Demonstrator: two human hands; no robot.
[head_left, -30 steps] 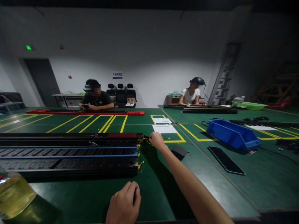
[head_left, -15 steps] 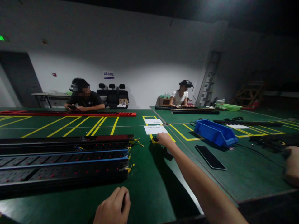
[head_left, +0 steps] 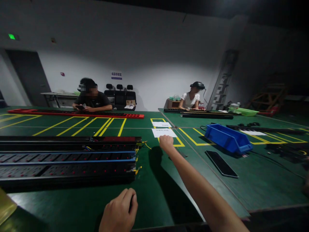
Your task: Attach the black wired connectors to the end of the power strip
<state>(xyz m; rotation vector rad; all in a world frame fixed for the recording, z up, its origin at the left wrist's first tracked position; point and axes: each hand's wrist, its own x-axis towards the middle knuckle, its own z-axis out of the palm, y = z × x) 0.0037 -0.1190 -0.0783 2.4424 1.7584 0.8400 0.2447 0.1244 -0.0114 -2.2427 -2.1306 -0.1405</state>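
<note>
My right hand (head_left: 166, 142) is stretched far out over the green table (head_left: 154, 190), fingers curled under, just right of the stacked black power strips (head_left: 70, 158) and below a white paper label (head_left: 163, 132). What it holds, if anything, is hidden. Yellow wires (head_left: 145, 145) stick out of the strips' right end, a little left of that hand. My left hand (head_left: 119, 211) rests near the table's front edge as a loose fist with nothing seen in it.
A blue bin (head_left: 228, 138) and a dark phone (head_left: 221, 163) lie to the right. A long red strip (head_left: 77, 113) lies at the back in front of a seated person (head_left: 91, 98); another person (head_left: 191, 98) sits at the far right table. A yellowish bottle (head_left: 4, 206) shows at the lower left corner.
My right hand has drawn away from the strips' wire end, moving right to just below the paper label. The view has swung slightly. My left hand stays put.
</note>
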